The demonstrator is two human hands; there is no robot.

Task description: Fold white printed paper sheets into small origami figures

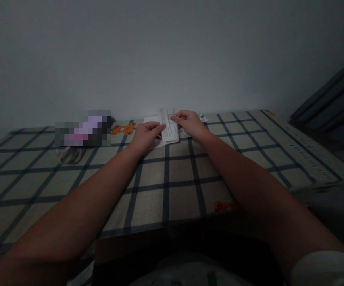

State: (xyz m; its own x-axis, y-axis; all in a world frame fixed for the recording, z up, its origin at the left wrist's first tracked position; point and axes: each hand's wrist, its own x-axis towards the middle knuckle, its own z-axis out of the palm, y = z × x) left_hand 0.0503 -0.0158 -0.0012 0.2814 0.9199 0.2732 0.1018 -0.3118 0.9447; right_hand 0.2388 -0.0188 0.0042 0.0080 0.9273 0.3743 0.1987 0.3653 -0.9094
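Observation:
A sheet of white printed paper (169, 127) stands partly lifted off the checked cloth near the wall. My left hand (147, 136) pinches its lower left part, fingers closed on it. My right hand (189, 123) grips its right edge near the top, fingers curled over it. Another white sheet (151, 119) lies flat under and to the left of the held one.
The surface is covered by a beige cloth with dark blue checks (172, 178) and orange bear prints (124, 128). A blurred pink and purple object (84, 130) with a looped cord (70, 155) lies at the left. A crumpled white scrap (203, 118) sits behind my right hand.

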